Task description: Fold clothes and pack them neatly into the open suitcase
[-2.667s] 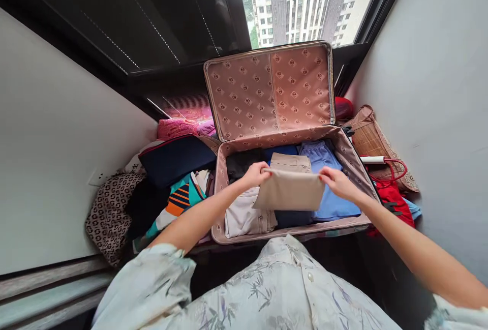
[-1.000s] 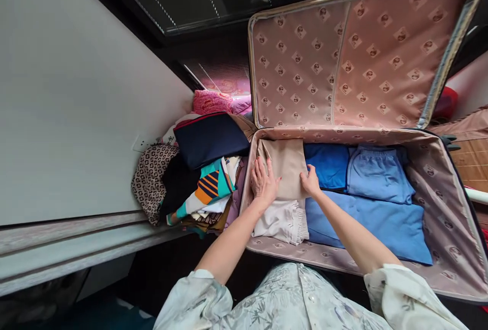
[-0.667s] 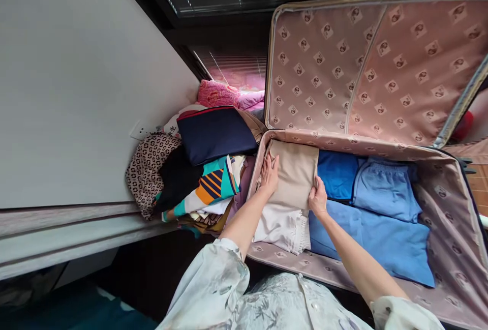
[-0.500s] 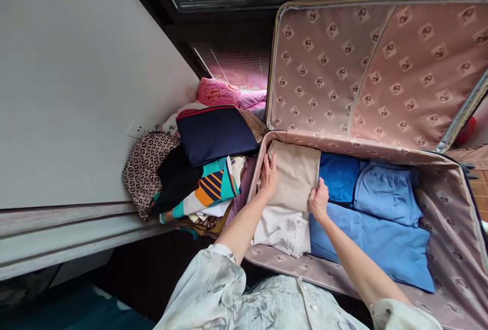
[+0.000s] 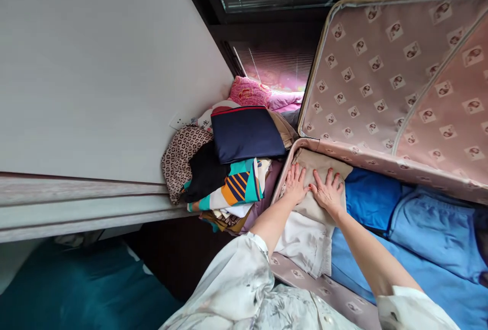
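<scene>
A folded beige garment (image 5: 326, 161) lies in the back left corner of an open suitcase (image 5: 366, 156) with a pink printed lining. My left hand (image 5: 295, 186) rests flat on the garment's left part, close to the suitcase wall, fingers spread. Beside it, my right hand (image 5: 328, 191) presses flat on the middle of the same garment with its fingers apart. Below the beige cloth is a folded white garment (image 5: 305, 241). To the right lie a bright blue folded garment (image 5: 371, 198), light blue shorts (image 5: 434, 233) and a longer light blue garment (image 5: 404, 264).
Left of the suitcase is a clothes pile with a navy pouch (image 5: 247, 134), a striped colourful garment (image 5: 238, 187), a black cloth (image 5: 208, 170) and a brown patterned cloth (image 5: 181, 159). A pink pillow (image 5: 249, 91) sits behind. The wall (image 5: 95, 76) bounds the left.
My right hand has let go of the beige garment's right edge and moved left onto its top. My left hand now lies flatter on it. The view has turned left.
</scene>
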Tool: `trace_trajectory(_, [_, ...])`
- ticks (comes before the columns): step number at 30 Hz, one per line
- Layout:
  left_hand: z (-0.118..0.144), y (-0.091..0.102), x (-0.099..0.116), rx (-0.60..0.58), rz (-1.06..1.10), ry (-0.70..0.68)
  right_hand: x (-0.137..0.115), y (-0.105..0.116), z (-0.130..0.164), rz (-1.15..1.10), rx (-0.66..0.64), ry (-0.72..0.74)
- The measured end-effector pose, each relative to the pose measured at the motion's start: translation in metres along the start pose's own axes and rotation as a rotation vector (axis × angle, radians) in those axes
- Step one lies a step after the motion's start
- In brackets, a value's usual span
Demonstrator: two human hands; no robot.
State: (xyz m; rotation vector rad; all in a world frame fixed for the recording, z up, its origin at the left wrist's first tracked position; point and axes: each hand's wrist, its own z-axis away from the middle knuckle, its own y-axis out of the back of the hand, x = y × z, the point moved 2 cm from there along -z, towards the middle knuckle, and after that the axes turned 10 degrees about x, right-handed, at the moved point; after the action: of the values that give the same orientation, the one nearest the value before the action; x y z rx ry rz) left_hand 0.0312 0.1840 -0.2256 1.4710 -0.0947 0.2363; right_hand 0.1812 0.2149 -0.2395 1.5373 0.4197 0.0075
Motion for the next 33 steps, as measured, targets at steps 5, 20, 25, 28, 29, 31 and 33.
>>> trace_trajectory(5, [-0.005,0.035,0.022,-0.085,0.048,-0.003,0.004,-0.003,-0.003,0.044,-0.104,-0.033])
trace_trajectory(20, [-0.030,0.235,-0.267,0.410,0.342,1.015,0.017,0.038,0.065,-0.067,-0.046,-0.111])
trace_trajectory(25, [-0.038,0.228,-0.263,0.375,0.393,1.140,0.044,0.040,0.120,-0.270,0.041,-0.125])
trace_trajectory(28, [-0.039,0.227,-0.262,0.355,0.440,1.145,0.062,0.055,0.139,-0.400,0.109,-0.124])
trace_trajectory(29, [-0.039,0.227,-0.263,0.349,0.467,1.121,0.067,0.061,0.143,-0.428,0.116,-0.148])
trace_trajectory(31, [-0.040,0.230,-0.263,0.344,0.503,1.082,0.073,0.075,0.153,-0.464,0.118,-0.223])
trace_trajectory(33, [-0.042,0.235,-0.259,0.349,0.524,1.052,0.076,0.087,0.162,-0.487,0.113,-0.300])
